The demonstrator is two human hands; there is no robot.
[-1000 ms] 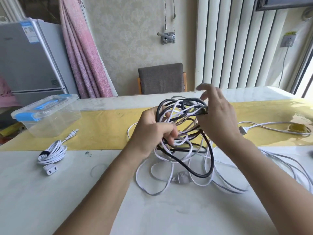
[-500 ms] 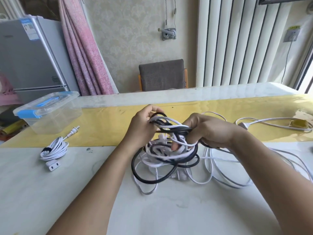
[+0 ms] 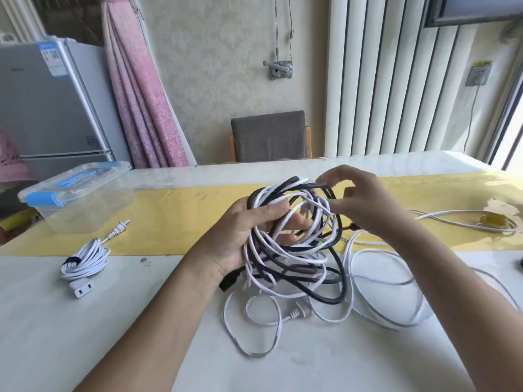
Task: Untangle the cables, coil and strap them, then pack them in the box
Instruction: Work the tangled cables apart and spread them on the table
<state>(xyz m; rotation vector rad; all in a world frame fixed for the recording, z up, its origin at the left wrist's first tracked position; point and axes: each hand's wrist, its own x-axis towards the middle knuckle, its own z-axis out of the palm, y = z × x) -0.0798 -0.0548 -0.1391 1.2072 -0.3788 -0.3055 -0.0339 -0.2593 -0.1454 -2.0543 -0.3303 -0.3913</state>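
White and black strands are wound together in the tangle of black and white cables (image 3: pixel 291 250), which is lifted at the middle of the view, its lower loops trailing down onto the pale stone-look tabletop (image 3: pixel 85 335). The tangle is gripped from its nine o'clock side by the left hand (image 3: pixel 240 239), palm turned up, with the fingers curled through the loops and clenched on several strands. At the tangle's one o'clock, the right hand (image 3: pixel 368 205) is bent over the top loops; its fingertips and thumb are closed on strands there, though which strand is pinched cannot be told through the blur. A black moulded connector (image 3: pixel 229 280) is seen just under the left wrist, and a white plug (image 3: pixel 294 312) lies on the tabletop at six o'clock of the tangle, inside loose white loops. More white cable is spread towards four o'clock.

A clear plastic box with blue latches (image 3: pixel 85 210), lid on, is set well apart at ten o'clock, partly on the glossy yellow table runner (image 3: pixel 175 222). Near it, at nine o'clock of the tangle, a coiled white cable (image 3: pixel 85 260) bound by a dark strap lies on the tabletop. Beyond the table, a grey upholstered chair back (image 3: pixel 268 137) is visible at twelve o'clock.
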